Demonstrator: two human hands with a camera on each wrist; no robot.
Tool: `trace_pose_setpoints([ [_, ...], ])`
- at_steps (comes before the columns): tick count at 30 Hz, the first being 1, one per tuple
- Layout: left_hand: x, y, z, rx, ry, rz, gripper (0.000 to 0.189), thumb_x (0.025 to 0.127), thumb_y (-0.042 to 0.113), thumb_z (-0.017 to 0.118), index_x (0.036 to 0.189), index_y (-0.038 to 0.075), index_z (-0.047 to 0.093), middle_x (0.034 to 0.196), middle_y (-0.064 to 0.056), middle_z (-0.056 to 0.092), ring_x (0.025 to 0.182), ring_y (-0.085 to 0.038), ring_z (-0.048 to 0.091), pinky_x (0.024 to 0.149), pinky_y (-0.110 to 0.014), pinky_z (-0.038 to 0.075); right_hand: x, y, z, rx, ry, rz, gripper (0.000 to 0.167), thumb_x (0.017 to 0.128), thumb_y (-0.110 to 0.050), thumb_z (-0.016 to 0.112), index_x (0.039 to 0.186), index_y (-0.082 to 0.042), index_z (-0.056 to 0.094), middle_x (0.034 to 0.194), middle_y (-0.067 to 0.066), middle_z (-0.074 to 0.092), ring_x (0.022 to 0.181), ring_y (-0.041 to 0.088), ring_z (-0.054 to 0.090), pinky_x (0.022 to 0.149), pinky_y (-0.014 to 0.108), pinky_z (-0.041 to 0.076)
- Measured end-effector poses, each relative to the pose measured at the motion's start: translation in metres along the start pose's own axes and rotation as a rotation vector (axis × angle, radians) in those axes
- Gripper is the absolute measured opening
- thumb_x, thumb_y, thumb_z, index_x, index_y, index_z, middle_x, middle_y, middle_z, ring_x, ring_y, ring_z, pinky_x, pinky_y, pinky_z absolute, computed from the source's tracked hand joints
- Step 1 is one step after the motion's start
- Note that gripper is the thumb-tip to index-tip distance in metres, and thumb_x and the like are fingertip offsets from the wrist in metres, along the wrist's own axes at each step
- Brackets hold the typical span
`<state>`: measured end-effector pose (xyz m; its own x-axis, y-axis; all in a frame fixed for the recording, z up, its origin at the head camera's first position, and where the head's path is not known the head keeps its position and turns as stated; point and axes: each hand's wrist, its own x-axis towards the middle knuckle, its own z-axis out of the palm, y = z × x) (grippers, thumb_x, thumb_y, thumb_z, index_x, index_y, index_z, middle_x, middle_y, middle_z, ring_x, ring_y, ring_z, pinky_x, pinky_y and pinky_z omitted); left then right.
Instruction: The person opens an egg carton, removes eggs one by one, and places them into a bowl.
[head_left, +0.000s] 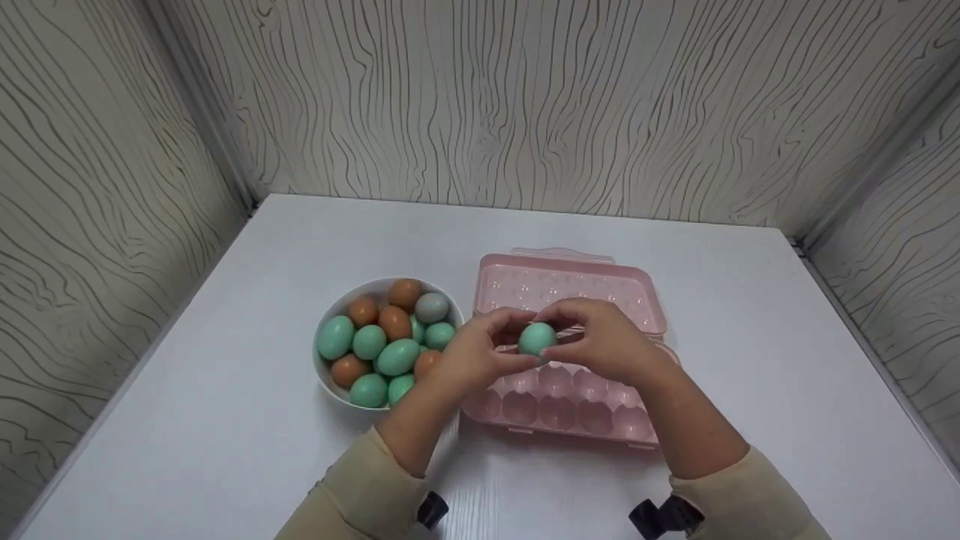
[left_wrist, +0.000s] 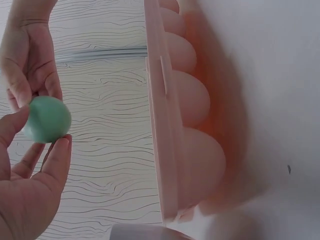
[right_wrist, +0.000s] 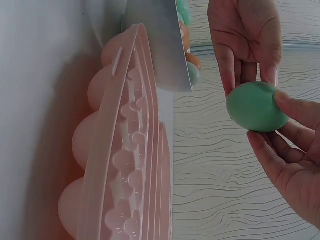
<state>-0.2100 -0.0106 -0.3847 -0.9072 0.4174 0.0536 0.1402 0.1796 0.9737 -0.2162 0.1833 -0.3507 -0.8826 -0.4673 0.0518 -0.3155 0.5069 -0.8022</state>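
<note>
Between my two hands is a green egg [head_left: 538, 340], raised over the pink egg box [head_left: 556, 411]. My left hand [head_left: 480, 352] pinches it from the left with thumb and fingertips. From the other side, my right hand [head_left: 604, 341] grips it the same way, thumb and fingers on the shell. The left wrist view shows the egg [left_wrist: 49, 120] with fingertips of both hands at it. In the right wrist view, the egg [right_wrist: 257, 107] hangs well apart from the box [right_wrist: 107, 165]. My hands and forearms hide part of the box's cups.
A white bowl [head_left: 324, 384] heaped with green, brown and greyish eggs [head_left: 397, 357] stands left of the box, close beside it. The box's lid [head_left: 574, 285] lies folded back behind the cups. Patterned panels [head_left: 487, 105] enclose the white table [head_left: 225, 315] at the back and sides.
</note>
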Motion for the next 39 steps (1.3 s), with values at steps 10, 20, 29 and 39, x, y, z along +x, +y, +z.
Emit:
trace_pose_setpoints([
  [10, 0.001, -0.004, 0.0, 0.09, -0.008, 0.042, 0.05, 0.076, 0.017, 0.075, 0.122, 0.019, 0.056, 0.107, 0.003, 0.062, 0.098, -0.012, 0.059, 0.084, -0.024, 0.049, 0.001, -0.003, 0.005, 0.009, 0.002, -0.001, 0.032, 0.074, -0.02, 0.076, 0.104, -0.015, 0.066, 0.104, -0.001, 0.063, 0.097, 0.017, 0.058, 0.089, 0.039, 0.047],
  [20, -0.008, 0.001, -0.017, 0.102, 0.052, -0.044, 0.05, 0.077, 0.026, 0.074, 0.124, 0.023, 0.054, 0.115, 0.008, 0.058, 0.107, -0.012, 0.055, 0.09, -0.029, 0.046, 0.0, 0.003, -0.004, 0.026, -0.004, -0.014, 0.03, 0.078, -0.024, 0.073, 0.105, -0.013, 0.065, 0.101, 0.001, 0.064, 0.098, 0.02, 0.06, 0.089, 0.036, 0.048],
  [29, -0.012, -0.003, -0.054, 0.207, 0.213, -0.173, 0.045, 0.074, 0.032, 0.076, 0.115, 0.031, 0.057, 0.111, 0.009, 0.056, 0.103, -0.015, 0.053, 0.092, -0.035, 0.045, -0.003, 0.015, -0.016, -0.003, 0.072, 0.012, 0.026, 0.082, -0.022, 0.068, 0.104, -0.008, 0.065, 0.099, 0.007, 0.065, 0.095, 0.018, 0.059, 0.08, 0.028, 0.05],
  [39, -0.015, -0.022, -0.091, 0.181, 0.347, -0.24, 0.043, 0.075, 0.028, 0.076, 0.114, 0.027, 0.057, 0.111, 0.006, 0.055, 0.102, -0.017, 0.05, 0.092, -0.036, 0.043, -0.008, 0.025, -0.02, 0.019, 0.085, 0.031, 0.02, 0.086, -0.018, 0.064, 0.104, -0.01, 0.065, 0.098, 0.008, 0.064, 0.092, 0.018, 0.058, 0.075, 0.025, 0.05],
])
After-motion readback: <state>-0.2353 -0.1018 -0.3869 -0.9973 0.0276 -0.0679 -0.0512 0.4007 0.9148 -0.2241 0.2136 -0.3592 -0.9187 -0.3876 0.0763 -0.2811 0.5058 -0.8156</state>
